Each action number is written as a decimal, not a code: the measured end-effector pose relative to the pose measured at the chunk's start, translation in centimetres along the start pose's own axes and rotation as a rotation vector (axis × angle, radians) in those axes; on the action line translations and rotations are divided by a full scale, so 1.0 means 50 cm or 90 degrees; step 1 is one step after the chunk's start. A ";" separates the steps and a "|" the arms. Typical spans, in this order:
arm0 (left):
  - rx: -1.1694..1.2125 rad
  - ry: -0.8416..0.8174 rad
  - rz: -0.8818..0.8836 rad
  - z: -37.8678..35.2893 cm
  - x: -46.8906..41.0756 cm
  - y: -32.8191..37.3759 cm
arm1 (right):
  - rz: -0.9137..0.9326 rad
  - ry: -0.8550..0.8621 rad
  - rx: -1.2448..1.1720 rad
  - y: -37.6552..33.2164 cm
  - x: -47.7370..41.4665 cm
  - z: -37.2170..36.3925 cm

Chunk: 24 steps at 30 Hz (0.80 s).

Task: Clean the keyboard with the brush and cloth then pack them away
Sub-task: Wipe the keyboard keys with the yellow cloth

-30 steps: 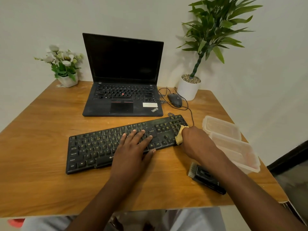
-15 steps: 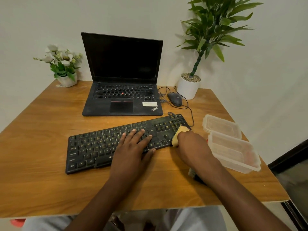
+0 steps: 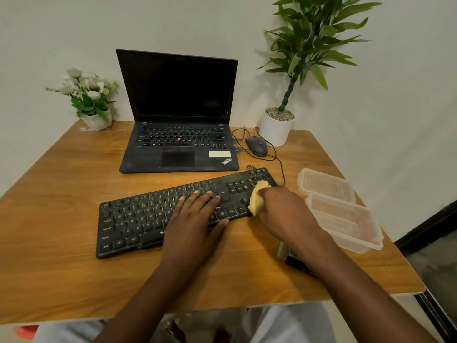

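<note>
Wiping keyboard (image 3: 138,219) right end, our right grip (image 3: 282,211) clamped on cloth (image 3: 257,198); left grip (image 3: 190,219) flat, apart, on keys. Brush (image 3: 283,251) down on desk (image 3: 61,206); we judge packing pending.

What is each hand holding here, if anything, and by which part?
The right hand grips the yellow cloth, bunched in the fist; one end pokes out onto the keyboard. The left hand holds nothing, resting flat on the keys.

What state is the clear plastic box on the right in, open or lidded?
Open. The clear rectangular plastic box has no cover on top; its matching clear lid lies flat just behind it.
</note>
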<state>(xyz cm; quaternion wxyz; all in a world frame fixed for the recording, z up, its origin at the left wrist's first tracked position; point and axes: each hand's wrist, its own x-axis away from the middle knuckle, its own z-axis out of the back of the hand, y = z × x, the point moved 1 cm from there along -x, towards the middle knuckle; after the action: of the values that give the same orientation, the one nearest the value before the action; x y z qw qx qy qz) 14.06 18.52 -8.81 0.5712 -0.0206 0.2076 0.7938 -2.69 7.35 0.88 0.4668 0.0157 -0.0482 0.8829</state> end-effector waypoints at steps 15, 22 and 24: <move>-0.007 0.001 0.132 0.108 0.096 -0.169 | 0.053 0.012 0.016 -0.069 0.023 -0.056; -0.001 0.023 0.134 0.105 0.102 -0.169 | 0.158 0.004 -0.029 -0.197 0.073 -0.074; 0.000 0.027 0.128 0.103 0.103 -0.171 | 0.201 -0.033 -0.072 -0.204 0.077 -0.062</move>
<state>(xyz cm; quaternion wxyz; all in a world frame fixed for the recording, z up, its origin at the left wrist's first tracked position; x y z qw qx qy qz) 21.15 27.21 -8.13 0.4840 -0.0164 0.2208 0.8466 3.59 16.53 -1.22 0.3212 0.0041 -0.1115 0.9404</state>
